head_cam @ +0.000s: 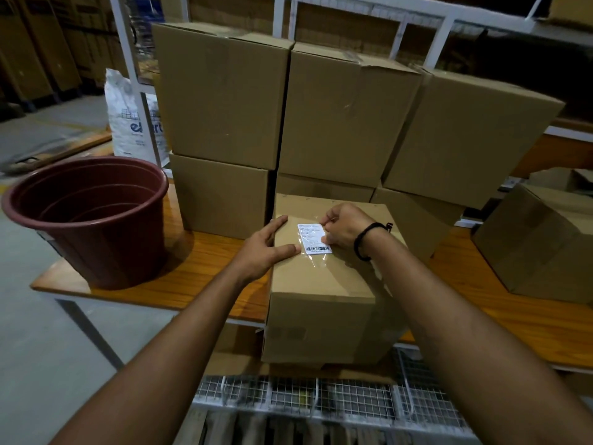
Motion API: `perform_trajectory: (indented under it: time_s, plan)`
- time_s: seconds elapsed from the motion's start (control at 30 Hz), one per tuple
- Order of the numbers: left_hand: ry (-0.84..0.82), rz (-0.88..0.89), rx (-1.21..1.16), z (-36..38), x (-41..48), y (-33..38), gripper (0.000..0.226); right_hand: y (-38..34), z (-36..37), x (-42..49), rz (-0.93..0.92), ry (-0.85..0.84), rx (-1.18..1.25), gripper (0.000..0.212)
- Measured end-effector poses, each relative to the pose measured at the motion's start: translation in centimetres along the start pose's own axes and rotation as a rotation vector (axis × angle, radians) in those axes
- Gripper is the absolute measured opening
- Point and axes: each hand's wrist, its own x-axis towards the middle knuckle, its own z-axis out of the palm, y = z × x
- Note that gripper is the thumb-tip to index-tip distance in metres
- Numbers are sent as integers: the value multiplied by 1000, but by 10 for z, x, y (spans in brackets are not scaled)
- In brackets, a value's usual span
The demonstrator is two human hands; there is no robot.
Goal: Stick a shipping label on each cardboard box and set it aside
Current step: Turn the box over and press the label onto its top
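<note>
Two bare forearms reach into view from the bottom edge, with no sleeves showing anywhere along them, so both arms are uncovered from the frame edge to the wrists. The left hand [261, 248] wears nothing: no ring, watch or glove can be seen on it. The right hand [345, 226] is also ungloved, and its wrist carries a thin black band [365, 240], a cord-like bracelet that loops once around, with a small dark knot or clasp standing out at its far side.
</note>
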Motion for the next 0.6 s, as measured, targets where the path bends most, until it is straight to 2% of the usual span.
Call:
perform_trajectory:
  time_s: [0.17,0.33,0.6]
  plan:
    - [-8,-11,-15,-1,0,-2,76,-7,-16,3,-208,-208,-148,57]
    - [-10,-7,-18,-1,0,-2,76,-26,-26,13,-277,-418,-396,53]
    - [-13,-15,-5,-2,1,-4,76,-34,-28,26,-269,-535,-457,53]
